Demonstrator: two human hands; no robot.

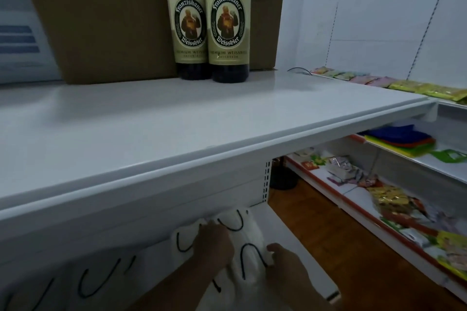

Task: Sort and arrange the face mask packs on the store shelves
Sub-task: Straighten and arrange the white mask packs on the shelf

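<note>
I see both hands on the white mask packs (242, 242): left hand (214, 242) presses on top, right hand (285, 260) pinches the near-right edge; the row trails off leftward from them.

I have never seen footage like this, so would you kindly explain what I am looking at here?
There is no machine: one camera worn on a person's head looks forward and down at a store shelf. On the top shelf stand two beer bottles before a cardboard box. On the lower shelf, the left hand and the right hand handle white face mask packs with black ear loops. The right fingers curl on a pack's edge; the left hand's grip is hard to judge. More packs lie to the left. Another aisle's snacks show on the right.
</note>
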